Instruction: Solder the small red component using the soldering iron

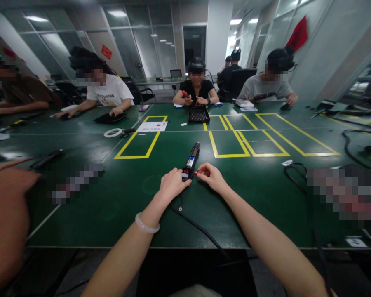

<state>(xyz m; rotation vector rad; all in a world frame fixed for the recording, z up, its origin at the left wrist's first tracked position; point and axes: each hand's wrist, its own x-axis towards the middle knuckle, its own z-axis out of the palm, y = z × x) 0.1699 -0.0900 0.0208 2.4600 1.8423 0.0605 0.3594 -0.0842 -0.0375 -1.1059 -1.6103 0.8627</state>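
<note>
In front of me lies a slim black electric hand tool [192,158], its silver motor part showing and its tip pointing away from me. It looks like a powered screwdriver or rotary tool, though I cannot tell which. My left hand [174,182] is closed around its near end, beside a red and grey-blue part [186,175]. My right hand [210,175] pinches a small red piece [196,173] against the tool's right side; its exact kind is too small to make out. A black cord [200,228] and a short lead with a ring end [180,208] trail below my left hand.
The green table [136,222] carries yellow tape outlines [231,156]. A white sheet [152,126], a white cable coil [113,133] and a black tray [198,114] lie farther off. Co-workers sit opposite; another person's arm [9,202] reaches in at left. Cables [297,169] lie at right.
</note>
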